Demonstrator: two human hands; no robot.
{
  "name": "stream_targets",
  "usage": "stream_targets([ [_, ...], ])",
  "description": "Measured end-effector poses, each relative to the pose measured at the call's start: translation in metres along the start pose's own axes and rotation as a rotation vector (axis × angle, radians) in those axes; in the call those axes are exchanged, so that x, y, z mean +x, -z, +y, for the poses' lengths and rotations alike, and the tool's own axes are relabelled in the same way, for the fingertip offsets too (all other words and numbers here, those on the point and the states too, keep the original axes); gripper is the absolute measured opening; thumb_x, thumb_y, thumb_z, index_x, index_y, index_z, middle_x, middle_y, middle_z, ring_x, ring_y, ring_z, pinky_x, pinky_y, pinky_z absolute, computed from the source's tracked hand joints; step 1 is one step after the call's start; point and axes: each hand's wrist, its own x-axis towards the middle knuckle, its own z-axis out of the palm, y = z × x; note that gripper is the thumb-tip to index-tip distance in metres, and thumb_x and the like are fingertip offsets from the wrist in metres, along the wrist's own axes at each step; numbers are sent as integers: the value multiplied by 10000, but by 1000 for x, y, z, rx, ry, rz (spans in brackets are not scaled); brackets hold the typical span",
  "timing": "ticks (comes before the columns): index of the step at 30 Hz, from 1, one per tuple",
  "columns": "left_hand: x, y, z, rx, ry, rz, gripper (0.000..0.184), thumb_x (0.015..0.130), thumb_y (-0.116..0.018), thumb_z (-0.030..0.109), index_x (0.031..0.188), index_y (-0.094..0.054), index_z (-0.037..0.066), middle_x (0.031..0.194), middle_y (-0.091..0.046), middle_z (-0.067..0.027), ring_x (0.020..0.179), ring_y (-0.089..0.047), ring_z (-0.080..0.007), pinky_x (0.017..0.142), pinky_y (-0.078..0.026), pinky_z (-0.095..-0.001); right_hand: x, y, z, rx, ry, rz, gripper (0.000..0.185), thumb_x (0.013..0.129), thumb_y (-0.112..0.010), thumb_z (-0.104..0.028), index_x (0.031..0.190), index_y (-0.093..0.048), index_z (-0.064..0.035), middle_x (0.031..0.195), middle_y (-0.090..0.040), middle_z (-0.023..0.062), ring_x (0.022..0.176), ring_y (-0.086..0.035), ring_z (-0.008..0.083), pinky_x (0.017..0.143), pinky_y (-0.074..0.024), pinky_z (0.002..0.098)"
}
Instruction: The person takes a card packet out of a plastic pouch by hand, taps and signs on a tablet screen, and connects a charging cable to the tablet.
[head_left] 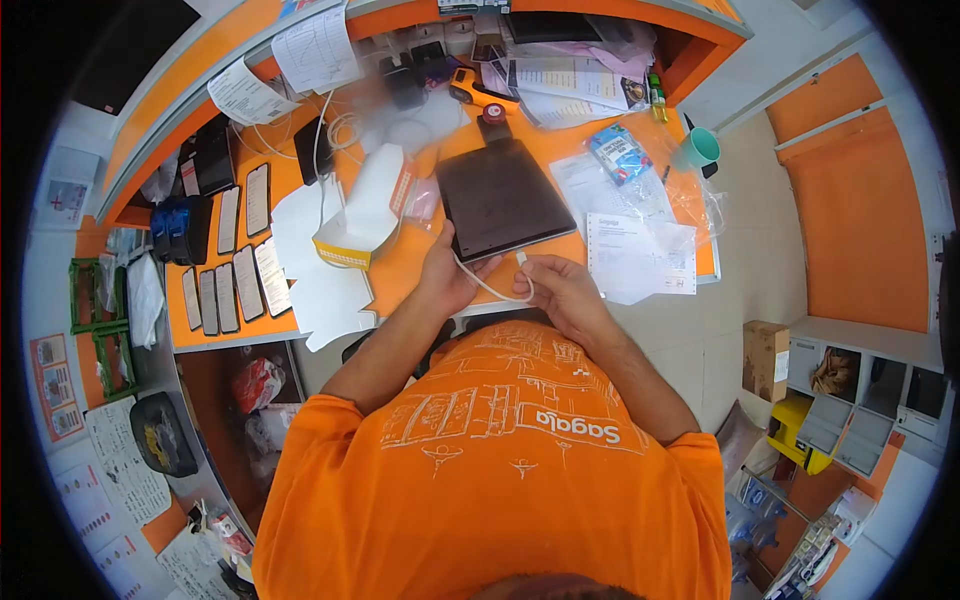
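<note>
A dark flat tablet [505, 195] lies at a slant over the orange desk, its near edge toward me. My left hand [452, 272] grips its near left corner, thumb along the side and fingers partly hidden beneath. From that corner a white cable [490, 287] curves across to my right hand [562, 290]. The fingers there pinch the cable by its white plug [521, 258], just short of the tablet's near edge. Whether the cable's other end is joined to the tablet I cannot tell.
Left of the tablet stands an open white and yellow box [365, 215]; several phones [246, 280] lie farther left. Printed papers [640, 255], a blue packet [620, 152] and a green cup [700, 148] are to the right. An orange-yellow tool [480, 92] lies behind.
</note>
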Motion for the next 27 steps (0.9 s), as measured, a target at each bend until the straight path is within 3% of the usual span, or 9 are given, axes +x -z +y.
stream_targets([
  [13, 0, 5, -7, 44, 44, 12, 571, 1067, -248, 533, 1321, -519, 99, 1209, -646, -109, 1059, -657, -257, 865, -582, -395, -7, -3, 2, -7, -1, 56, 230, 955, -678, -157, 1102, -640, 15, 924, -695, 98, 834, -702, 173, 726, -579, 270],
  [21, 3, 9, -10, 54, 61, 18, 563, 1068, -250, 533, 1345, -497, 110, 1271, -611, -101, 1130, -612, -259, 935, -543, -427, -9, -2, 4, -16, -21, 111, 205, 957, -669, -140, 1091, -634, 11, 924, -695, 97, 832, -709, 176, 704, -573, 263],
  [27, 0, 7, -14, 63, 64, 52, 560, 1068, -248, 528, 1355, -484, 109, 1303, -592, -106, 1189, -586, -268, 957, -544, -440, -7, 2, 10, -26, 6, 147, 186, 962, -647, -121, 1072, -611, 25, 925, -682, 109, 838, -703, 200, 757, -589, 307],
])
